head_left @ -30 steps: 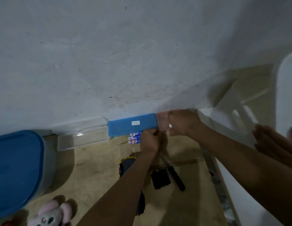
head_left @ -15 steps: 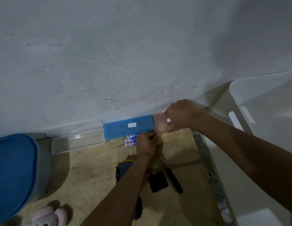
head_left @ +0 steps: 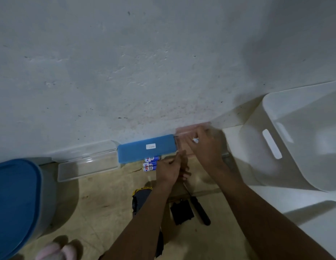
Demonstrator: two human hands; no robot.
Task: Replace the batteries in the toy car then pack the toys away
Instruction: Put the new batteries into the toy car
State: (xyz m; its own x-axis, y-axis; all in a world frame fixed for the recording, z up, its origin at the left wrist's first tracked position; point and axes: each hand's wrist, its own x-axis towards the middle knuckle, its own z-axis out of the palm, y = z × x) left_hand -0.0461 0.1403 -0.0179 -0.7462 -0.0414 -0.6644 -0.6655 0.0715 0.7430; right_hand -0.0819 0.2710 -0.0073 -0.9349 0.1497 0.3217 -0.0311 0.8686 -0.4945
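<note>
Tub (head_left: 45, 194), grey under a blue lid (head_left: 15, 199), stands at the far left on the desk (head_left: 99, 203). In front of it, at the bottom edge, pokes the pink top of a plush toy (head_left: 56, 251), mostly cut off.

Next along, a clear plastic tray (head_left: 88, 166) lies lengthways against the wall (head_left: 144, 62). A flat blue case (head_left: 144, 150) with a small white label touches its right end. Just in front of the case lie two or three batteries (head_left: 150, 164) with blue, white and red wrappers, side by side.

The toy car (head_left: 140, 198), black with a yellow edge, sits nearer the person in the middle of the desk. The left forearm covers most of it. The left hand (head_left: 168, 170) is up by the right end of the blue case, beside the batteries. Its fingers (head_left: 185, 173) are curled in, and I cannot tell whether they hold anything.

Right of the car lies a black square cover (head_left: 182, 214), with a black-handled screwdriver (head_left: 200, 210) just beside it, its shaft pointing up towards the hands.

The right hand (head_left: 207, 149) is smeared by motion. It reaches over a pale pink see-through box (head_left: 183, 131) against the wall, just right of the blue case. Something small and white shows at its fingertips, but I cannot tell whether the fingers grip it.

Furthest right, a large white bin (head_left: 276, 113) with a slot handle stands tilted on a white surface.
</note>
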